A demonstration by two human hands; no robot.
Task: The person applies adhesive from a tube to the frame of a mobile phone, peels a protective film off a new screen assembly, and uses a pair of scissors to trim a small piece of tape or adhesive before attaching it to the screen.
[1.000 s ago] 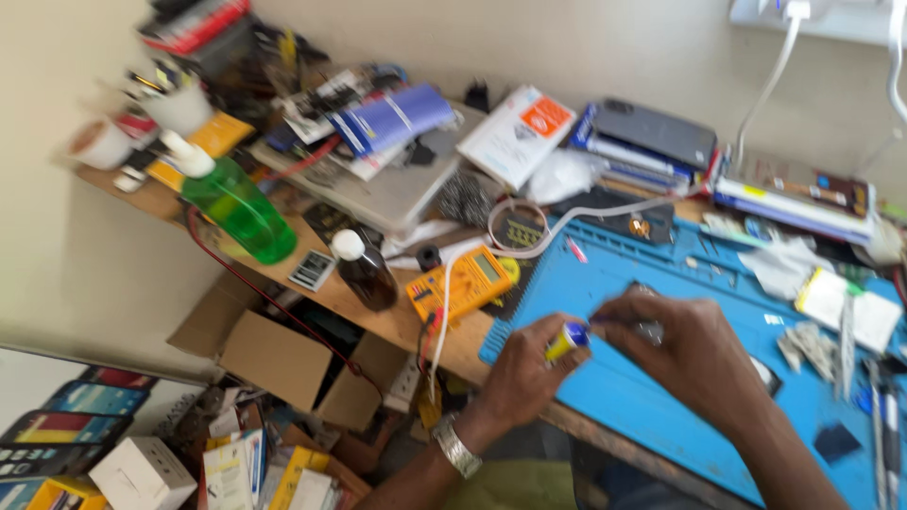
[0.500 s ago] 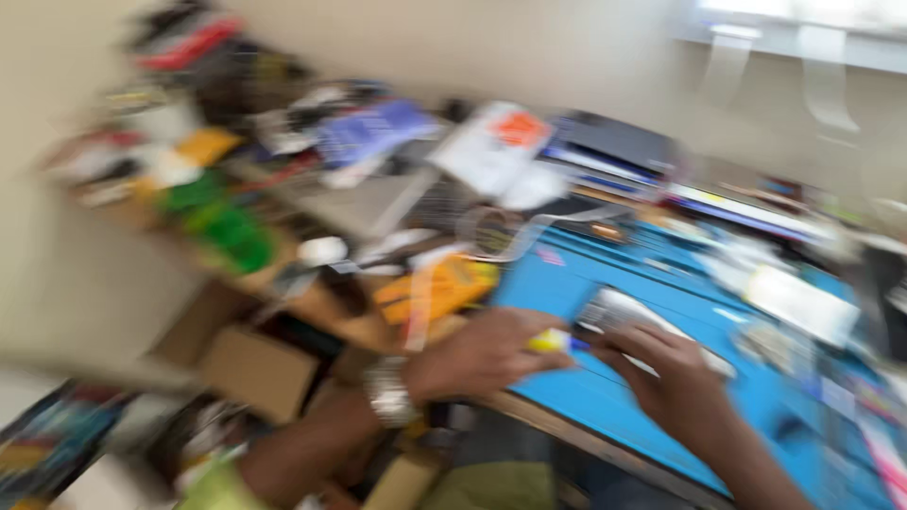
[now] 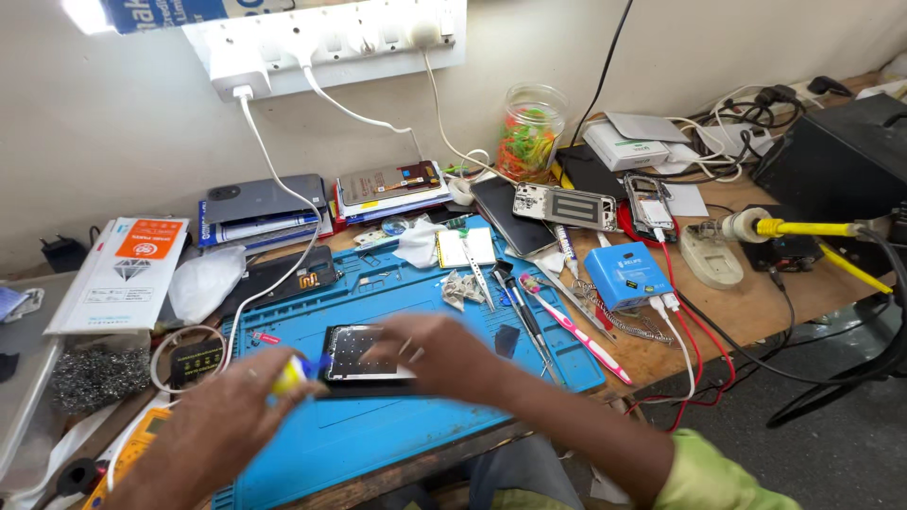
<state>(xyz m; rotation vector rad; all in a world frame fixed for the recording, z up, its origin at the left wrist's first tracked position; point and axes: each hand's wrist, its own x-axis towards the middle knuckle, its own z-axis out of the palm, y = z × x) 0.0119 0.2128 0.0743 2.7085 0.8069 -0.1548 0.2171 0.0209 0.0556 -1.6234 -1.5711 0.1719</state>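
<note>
Our left hand (image 3: 222,430) and right hand (image 3: 444,354) are bare, with no gloves and no rings that we can make out. Both forearms are uncovered too. Near our right elbow we wear a bright yellow-green sleeve (image 3: 727,472), loose and slightly creased, at the lower edge of view.

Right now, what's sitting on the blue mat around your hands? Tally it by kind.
Phones under the hands: 1
Glue tubes in the left hand: 1
Screwdrivers: 1
Tweezers: 1
White cloths: 1
Total: 5
</note>
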